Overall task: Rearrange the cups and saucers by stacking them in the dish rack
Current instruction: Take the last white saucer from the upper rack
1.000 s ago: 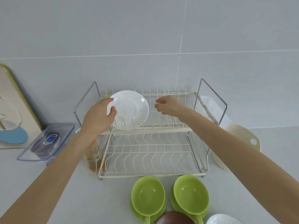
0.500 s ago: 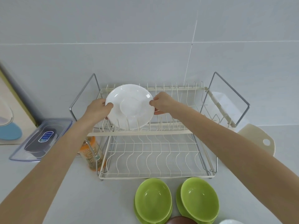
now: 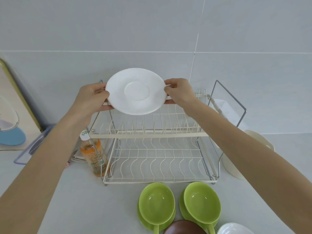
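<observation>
Both hands are up on the white saucer (image 3: 136, 91), and it's in the air, above the far left part of the dish rack's (image 3: 148, 133) upper tier, clear of the wires. The left hand (image 3: 89, 98) pinches the left rim, thumb on the face, fingers curled behind; the right hand (image 3: 179, 92) does the same on the right rim. A two-sided hold like that makes sense for a thin, slick piece of crockery: it keeps the saucer steady and lets the person turn it to whatever angle the slots want. Right now its face tilts toward the camera, the ring in the middle plainly visible.

Below it the upper tier's upright prongs stand empty, and so does the wavy-wired lower tier. My read: the saucer is being repositioned, and it needs to go edge-on to slide between two prongs.

Plenty left to do. On the counter just in front of the rack sit two green cups (image 3: 157, 203) on green saucers, and at the near edge a brown dish (image 3: 184, 228) and a white one (image 3: 235, 228) peek in. Left of the rack stands a bottle (image 3: 92, 152) of orange drink, right up against the frame, so anything going in low on that side wants a careful line.
</observation>
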### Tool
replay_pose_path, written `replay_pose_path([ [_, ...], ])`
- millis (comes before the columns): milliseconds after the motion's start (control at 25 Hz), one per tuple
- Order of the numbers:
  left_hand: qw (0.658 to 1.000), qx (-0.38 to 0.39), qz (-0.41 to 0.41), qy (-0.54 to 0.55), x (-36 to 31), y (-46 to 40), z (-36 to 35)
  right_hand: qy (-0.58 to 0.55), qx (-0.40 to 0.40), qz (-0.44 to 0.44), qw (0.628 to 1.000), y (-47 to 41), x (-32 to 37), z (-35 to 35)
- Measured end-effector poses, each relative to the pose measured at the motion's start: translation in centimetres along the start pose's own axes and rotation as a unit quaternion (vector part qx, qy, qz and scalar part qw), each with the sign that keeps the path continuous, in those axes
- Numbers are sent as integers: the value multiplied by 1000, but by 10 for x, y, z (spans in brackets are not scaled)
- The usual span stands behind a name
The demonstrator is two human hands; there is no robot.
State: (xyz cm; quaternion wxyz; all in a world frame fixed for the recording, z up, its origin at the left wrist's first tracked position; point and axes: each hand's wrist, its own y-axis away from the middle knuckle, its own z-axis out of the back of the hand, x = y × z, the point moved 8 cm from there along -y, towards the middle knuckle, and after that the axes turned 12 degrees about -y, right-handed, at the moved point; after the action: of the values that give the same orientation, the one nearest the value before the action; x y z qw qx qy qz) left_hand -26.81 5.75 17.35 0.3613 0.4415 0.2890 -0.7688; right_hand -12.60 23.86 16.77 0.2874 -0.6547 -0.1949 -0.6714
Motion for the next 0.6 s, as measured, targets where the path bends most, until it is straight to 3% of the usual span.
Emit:
replay_pose_path([
  [360,993,2,61,104,60,103,0,-19,20,-33,999,106,-39,4],
  [600,987,32,114,110,114,172,-5,24,21,-58,998,175,-88,-4],
])
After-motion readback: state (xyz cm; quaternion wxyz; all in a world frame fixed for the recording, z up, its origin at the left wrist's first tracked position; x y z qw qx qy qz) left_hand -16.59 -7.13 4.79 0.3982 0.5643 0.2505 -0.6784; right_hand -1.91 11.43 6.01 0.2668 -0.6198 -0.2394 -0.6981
